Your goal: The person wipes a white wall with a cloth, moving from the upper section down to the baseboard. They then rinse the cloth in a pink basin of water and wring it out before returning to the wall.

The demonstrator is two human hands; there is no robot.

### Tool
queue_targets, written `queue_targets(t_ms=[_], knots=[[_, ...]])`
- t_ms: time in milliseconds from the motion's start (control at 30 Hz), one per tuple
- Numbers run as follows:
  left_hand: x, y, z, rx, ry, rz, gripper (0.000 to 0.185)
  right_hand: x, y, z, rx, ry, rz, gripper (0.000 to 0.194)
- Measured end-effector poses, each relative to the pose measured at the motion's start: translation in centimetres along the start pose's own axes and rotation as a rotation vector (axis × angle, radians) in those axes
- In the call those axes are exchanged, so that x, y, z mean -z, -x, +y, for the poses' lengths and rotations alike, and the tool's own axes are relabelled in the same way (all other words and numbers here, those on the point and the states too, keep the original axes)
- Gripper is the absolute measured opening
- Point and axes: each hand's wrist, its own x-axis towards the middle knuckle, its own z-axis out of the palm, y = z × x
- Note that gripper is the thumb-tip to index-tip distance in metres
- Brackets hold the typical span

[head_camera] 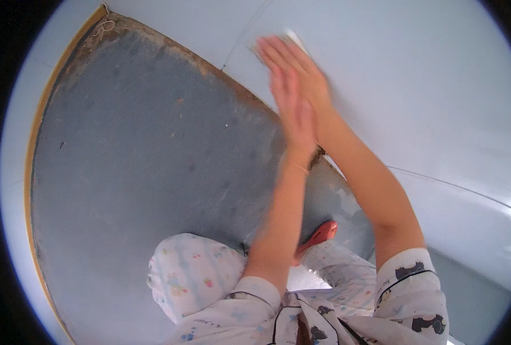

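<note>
My right hand (300,69) lies flat against a pale wall panel (393,95), fingers straight and together. Under its fingers a thin pale thing (296,39) shows at the edges, perhaps a cloth or pad; blur hides what it is. My left hand (291,103) rests along the heel and side of the right one, its fingers blurred and pointing the same way. Nothing can be seen in the left palm. Both forearms reach up from the printed short sleeves, crossing above the foot of the wall.
Below is a grey, worn floor (152,138) with brown stains along the wall's foot. A yellowish edge strip (31,172) curves along the left wall, with thin string (104,26) at its far corner. My bent knee (195,276) and red shoe (324,233) are close below my arms.
</note>
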Motion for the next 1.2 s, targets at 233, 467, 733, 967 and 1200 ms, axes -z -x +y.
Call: queue_targets(t_ms=[233, 467, 733, 967, 1200], knots=[[3.2, -3.9, -3.0, 0.068, 0.201, 0.102, 0.069, -2.9, -5.3, -4.5, 0.054, 0.665, -0.102, 0.07], [-4.8, 12.3, -2.3, 0.485, 0.256, -0.113, 0.077, -5.2, 12.8, -2.6, 0.286, 0.235, -0.393, 0.07], [-9.4, 25.0, 0.9, 0.63, 0.201, -0.603, 0.068, -4.4, 29.3, -0.6, 0.358, 0.128, -0.879, 0.073], [-6.3, 16.1, 0.8, 0.511, 0.206, -0.126, 0.067, -6.1, 19.3, -2.7, 0.141, -0.458, -0.576, 0.058], [5.2, -0.5, -5.6, 0.362, 0.287, 0.114, 0.062, -7.0, -3.4, -9.3, 0.088, 0.464, -0.016, 0.067]])
